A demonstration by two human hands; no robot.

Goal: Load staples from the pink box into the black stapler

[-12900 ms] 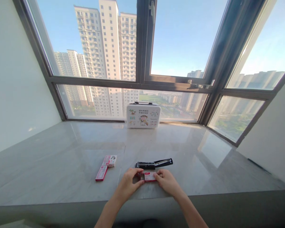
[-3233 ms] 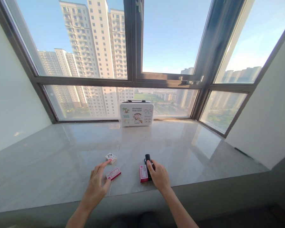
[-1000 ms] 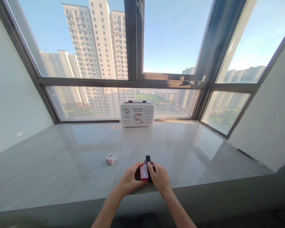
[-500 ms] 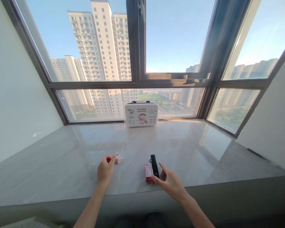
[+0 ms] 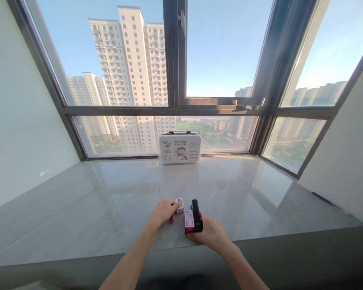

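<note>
The small box [image 5: 179, 204] now sits just right of centre-left in the lower middle of the frame, pinched by the left hand [image 5: 164, 211]; half a second ago it was farther left, with that hand beside it. It is now just above and left of the pink box [image 5: 189, 219]. The right hand [image 5: 212, 230], which was spread and only near the stapler [image 5: 196, 215], has come round the stapler's lower end, its thumb by the pink box's bottom edge. In the earliest frame the stapler lay unfolded across the frame; now it is folded.

The stapler's long axis runs up and down the frame, leaning a little left at the top, with its upper end toward the window [image 5: 166, 136]. The pink box lies along its left side, lengthwise the same way, its dark red end toward the bottom of the frame. The small box's printed face is turned up.

Most of the right fingers are hidden behind the stapler, so I cannot tell how firmly they grip. The left fingers partly cover the small box, and a reddish patch under them is hard to make out. Both forearms are cut off at the bottom edge.
</note>
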